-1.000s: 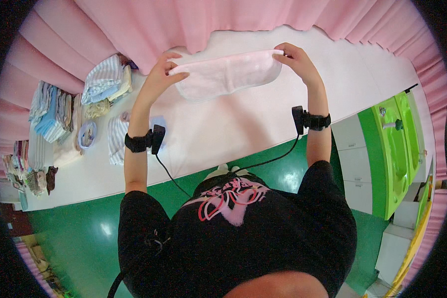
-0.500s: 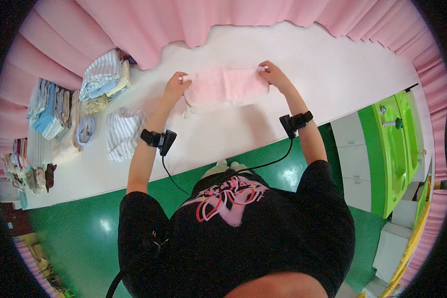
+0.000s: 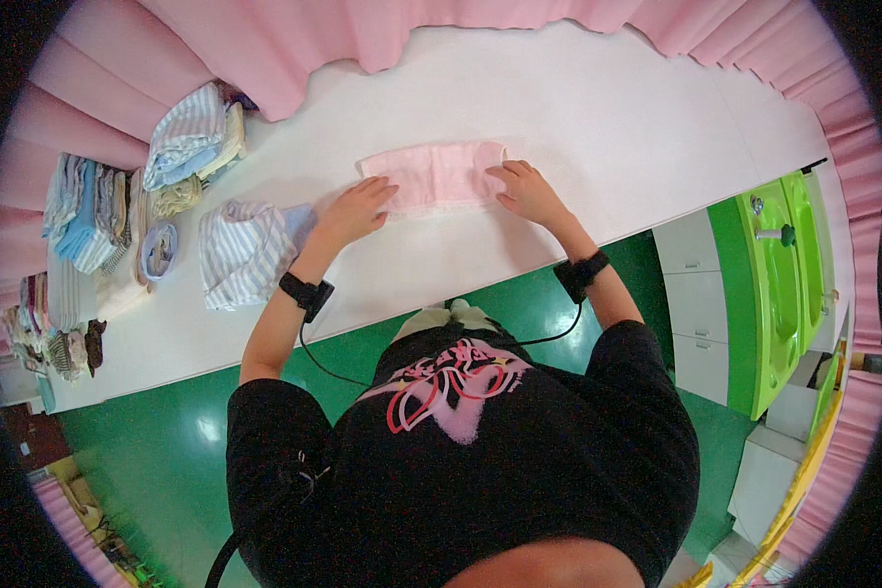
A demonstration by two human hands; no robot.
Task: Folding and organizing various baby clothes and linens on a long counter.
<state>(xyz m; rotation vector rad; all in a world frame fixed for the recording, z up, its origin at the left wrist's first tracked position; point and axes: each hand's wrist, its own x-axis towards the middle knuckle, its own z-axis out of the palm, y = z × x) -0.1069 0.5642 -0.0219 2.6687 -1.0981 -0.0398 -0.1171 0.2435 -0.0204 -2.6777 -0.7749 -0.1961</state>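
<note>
Cloth (image 3: 441,176), pink, folded, is lying between your left fingers (image 3: 375,190) and right fingers (image 3: 515,176), spread over its ends, apparently flattening it against the desk (image 3: 617,118).

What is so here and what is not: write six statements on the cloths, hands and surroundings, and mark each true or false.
1. The pink cloth lies on the white table. True.
2. The left hand is at the pink cloth's right end. False: it is at the left end.
3. The right hand is at the pink cloth's right end. True.
4. The striped cloth lies to the right of the pink one. False: it lies to the left.
5. The curtain is pink. True.
6. The sink is yellow. False: it is green.
</note>
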